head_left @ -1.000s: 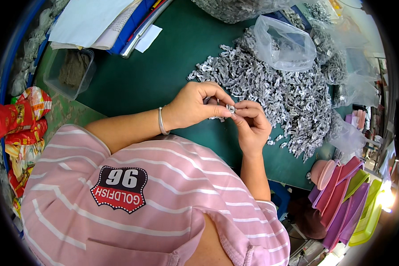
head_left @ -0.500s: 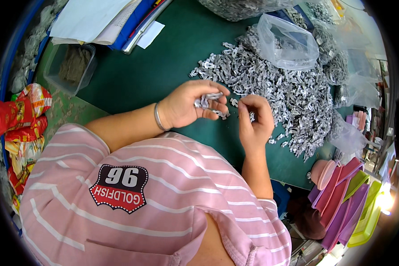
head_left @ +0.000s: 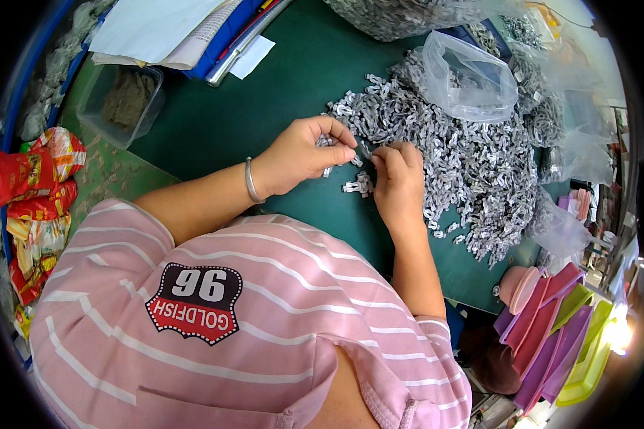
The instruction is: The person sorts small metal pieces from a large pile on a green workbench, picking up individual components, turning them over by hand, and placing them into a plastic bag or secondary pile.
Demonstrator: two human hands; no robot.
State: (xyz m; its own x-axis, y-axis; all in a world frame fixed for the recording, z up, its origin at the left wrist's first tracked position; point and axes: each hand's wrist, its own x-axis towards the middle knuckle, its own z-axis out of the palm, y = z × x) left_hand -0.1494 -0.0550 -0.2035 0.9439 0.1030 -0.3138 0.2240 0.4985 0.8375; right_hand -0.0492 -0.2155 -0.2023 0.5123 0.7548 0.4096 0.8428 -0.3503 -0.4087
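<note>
A wide heap of small grey metal-looking pieces (head_left: pixel 472 164) covers the right part of the dark green table. At the heap's near left edge, my left hand (head_left: pixel 297 157) is curled closed, with several small grey pieces (head_left: pixel 325 142) showing among its fingers. My right hand (head_left: pixel 399 182) is pinched closed just right of it, fingertips at a small grey piece (head_left: pixel 366 149) between the hands; its fingers partly hide what they grip. A little cluster of grey pieces (head_left: pixel 358 184) lies on the table between my two wrists.
A clear plastic bag (head_left: pixel 472 100) lies open on the heap. Stacked papers (head_left: pixel 157 28) and a blue folder stand at the far left above a clear plastic tub (head_left: pixel 122 107). Red food packets (head_left: pixel 28 186) sit far left. Coloured plastic bins (head_left: pixel 551 336) are at lower right.
My left hand has turned over from palm-up and closed its fingers. My right hand has moved left and slightly away from me, bringing its fingertips near the left ones.
</note>
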